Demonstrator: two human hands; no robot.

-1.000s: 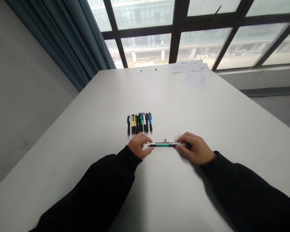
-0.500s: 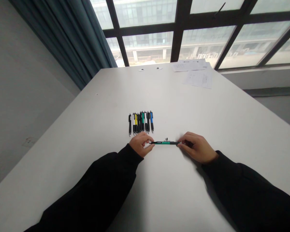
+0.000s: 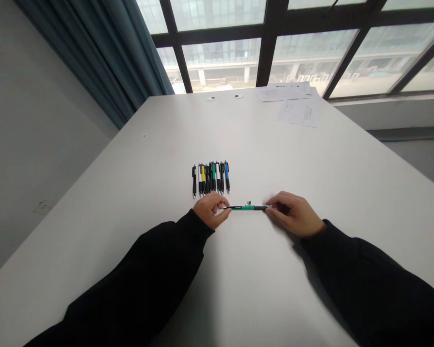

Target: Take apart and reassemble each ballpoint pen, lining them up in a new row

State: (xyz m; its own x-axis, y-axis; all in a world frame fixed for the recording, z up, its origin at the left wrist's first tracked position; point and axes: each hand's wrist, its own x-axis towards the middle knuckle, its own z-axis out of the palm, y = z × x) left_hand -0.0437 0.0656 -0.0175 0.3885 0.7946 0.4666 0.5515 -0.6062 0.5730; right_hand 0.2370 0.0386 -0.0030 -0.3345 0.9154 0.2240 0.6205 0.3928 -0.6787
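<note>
A green and black click pen [image 3: 248, 208] lies level between my hands, just over or on the white table. My left hand [image 3: 211, 210] pinches its clip end between thumb and fingers. At the dark grip end, my right hand [image 3: 292, 213] is closed with thumb and fingertips on the pen's tip, which is hidden there. Right behind the pen sits a tiny dark and silvery piece [image 3: 249, 203], too small to name. Beyond my left hand lies a row of several pens, among them a yellow pen [image 3: 203, 174], a blue pen [image 3: 227, 174] and a black pen [image 3: 194, 181].
The white table [image 3: 166, 144] runs back to a window. Some printed paper sheets [image 3: 298, 113] lie at its far right. Two small oval fittings [image 3: 238, 97] are near the back edge. A blue curtain [image 3: 104, 58] hangs at the left.
The camera view has tilted slightly, so everything sits a little higher in the picture. Both hands stay on the pen, with only slight finger movement.
</note>
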